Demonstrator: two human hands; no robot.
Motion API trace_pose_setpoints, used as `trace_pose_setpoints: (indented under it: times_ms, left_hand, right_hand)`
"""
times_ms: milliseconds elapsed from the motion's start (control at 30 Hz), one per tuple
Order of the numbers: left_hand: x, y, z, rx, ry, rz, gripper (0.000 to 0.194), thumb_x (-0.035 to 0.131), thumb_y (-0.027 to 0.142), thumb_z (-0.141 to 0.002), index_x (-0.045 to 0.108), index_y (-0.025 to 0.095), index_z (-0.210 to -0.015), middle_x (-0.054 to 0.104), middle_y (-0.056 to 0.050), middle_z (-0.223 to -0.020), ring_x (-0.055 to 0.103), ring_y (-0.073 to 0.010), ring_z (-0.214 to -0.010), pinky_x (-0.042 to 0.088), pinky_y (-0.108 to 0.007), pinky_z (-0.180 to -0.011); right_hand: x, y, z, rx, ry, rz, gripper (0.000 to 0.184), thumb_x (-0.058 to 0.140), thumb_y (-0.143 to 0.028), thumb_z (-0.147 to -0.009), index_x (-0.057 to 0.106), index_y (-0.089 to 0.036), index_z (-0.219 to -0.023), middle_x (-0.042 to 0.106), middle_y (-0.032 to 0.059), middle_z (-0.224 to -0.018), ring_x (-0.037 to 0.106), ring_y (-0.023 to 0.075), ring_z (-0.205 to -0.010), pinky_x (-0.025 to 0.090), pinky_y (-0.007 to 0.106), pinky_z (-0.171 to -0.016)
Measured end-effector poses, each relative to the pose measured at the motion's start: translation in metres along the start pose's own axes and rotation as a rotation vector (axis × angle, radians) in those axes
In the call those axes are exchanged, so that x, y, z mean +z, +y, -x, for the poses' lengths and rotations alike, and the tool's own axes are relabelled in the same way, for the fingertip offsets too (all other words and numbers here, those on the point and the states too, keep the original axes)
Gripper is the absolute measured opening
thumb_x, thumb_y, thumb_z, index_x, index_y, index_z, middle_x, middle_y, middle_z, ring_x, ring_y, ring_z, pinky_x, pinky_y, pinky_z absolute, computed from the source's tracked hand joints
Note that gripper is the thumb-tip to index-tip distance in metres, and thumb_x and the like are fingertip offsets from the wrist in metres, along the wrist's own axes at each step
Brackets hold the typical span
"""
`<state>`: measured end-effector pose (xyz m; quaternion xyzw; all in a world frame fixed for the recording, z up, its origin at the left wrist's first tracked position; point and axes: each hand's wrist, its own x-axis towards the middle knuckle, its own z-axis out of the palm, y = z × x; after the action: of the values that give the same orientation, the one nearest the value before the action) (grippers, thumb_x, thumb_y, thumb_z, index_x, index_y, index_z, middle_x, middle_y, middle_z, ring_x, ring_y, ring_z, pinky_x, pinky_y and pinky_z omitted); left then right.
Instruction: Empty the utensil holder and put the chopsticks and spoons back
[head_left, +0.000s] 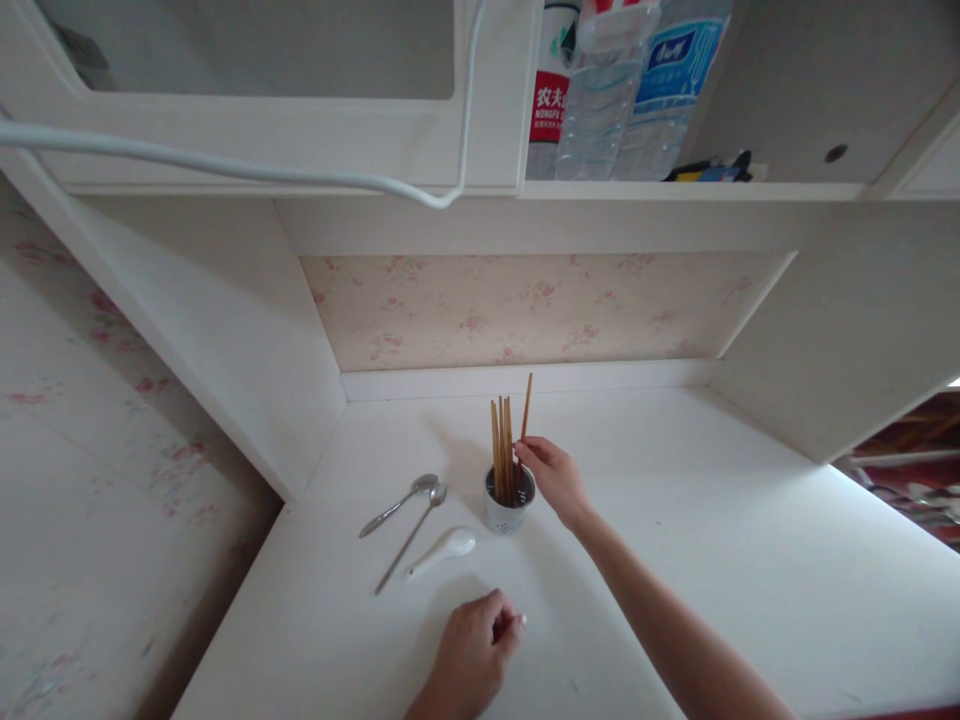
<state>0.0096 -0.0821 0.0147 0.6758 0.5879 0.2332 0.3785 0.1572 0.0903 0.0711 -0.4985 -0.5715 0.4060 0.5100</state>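
- Nearest to me on the worktop (750,520), the left hand (476,640) rests low in view, fingers curled into a loose fist; I cannot see into its palm.
- Beyond it, the right hand (551,470) reaches in from the near right, and I have it pinching one chopstick (527,405) between thumb and fingers.
- That chopstick stands nearly upright, its top leaning slightly right and its lower end going down into the mouth of a pale cup (504,520).
- The cup stands upright just left of the right hand, with small holes showing in its wall; I see a bunch of other chopsticks (501,440) standing inside.
- Left of the cup and nearer to me lies a white spoon (444,552), bowl towards the cup, handle pointing near left.
- Further left I make out a slim long-handled metal spoon (409,542), then a metal spoon with a patterned handle (397,505); their bowls sit close together, and I can't tell whether they touch.
- At the far side rises a floral-papered back wall (472,310).
- Above it, right of centre, a shelf (795,192) carries plastic bottles (600,100).
- Across the upper left, a white cable (300,175) hangs before the cabinet.
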Motion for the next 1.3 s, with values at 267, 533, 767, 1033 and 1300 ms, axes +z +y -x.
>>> trace_pose_setpoints:
  times_ms: [267,533,767,1033,1300]
  left_hand:
    - [-0.002,0.002,0.000,0.007,0.001,0.004,0.026,0.047,0.035,-0.090,0.059,0.020,-0.073,0.062,0.001,-0.065,0.054,-0.0125,-0.061,0.034,-0.023,-0.059]
    - [-0.002,0.002,0.000,0.010,0.005,0.010,0.025,0.048,0.034,-0.090,0.058,0.020,-0.072,0.061,0.002,-0.064,0.053,-0.0120,-0.062,0.034,-0.022,-0.059]
    - [-0.002,0.004,0.000,-0.002,0.012,0.008,0.025,0.048,0.034,-0.089,0.058,0.020,-0.072,0.060,0.002,-0.063,0.052,-0.0122,-0.061,0.033,-0.023,-0.059]
    - [0.000,0.003,0.001,-0.002,0.007,0.040,0.024,0.049,0.035,-0.088,0.058,0.020,-0.072,0.058,0.002,-0.062,0.051,-0.0122,-0.060,0.032,-0.022,-0.057]
    - [-0.028,0.000,-0.004,-0.041,0.040,0.205,0.030,0.048,0.042,-0.089,0.054,0.019,-0.071,0.053,0.003,-0.061,0.048,-0.0126,-0.061,0.034,-0.022,-0.058]
  right_hand:
    - [-0.003,0.013,0.005,0.012,-0.075,0.154,0.025,0.060,-0.042,-0.082,0.074,-0.023,-0.090,0.075,0.0026,-0.086,0.069,0.0206,-0.080,0.052,0.033,-0.076]
    - [-0.003,0.007,0.005,-0.008,-0.071,0.236,0.026,0.054,-0.041,-0.086,0.074,-0.025,-0.092,0.076,0.0024,-0.091,0.069,0.0214,-0.085,0.051,0.033,-0.079]
    - [-0.002,-0.001,0.004,-0.042,-0.072,0.262,0.026,0.054,-0.041,-0.086,0.074,-0.025,-0.089,0.075,0.0025,-0.091,0.068,0.0207,-0.082,0.050,0.033,-0.078]
    - [-0.002,0.012,0.013,0.006,-0.085,0.187,0.027,0.056,-0.044,-0.086,0.073,-0.025,-0.094,0.075,0.0027,-0.095,0.067,0.0219,-0.087,0.048,0.035,-0.082]
    - [-0.019,0.041,0.037,0.094,0.060,0.002,0.046,0.043,-0.056,-0.090,0.061,-0.018,-0.110,0.069,0.0103,-0.104,0.065,0.0226,-0.090,0.053,0.035,-0.077]
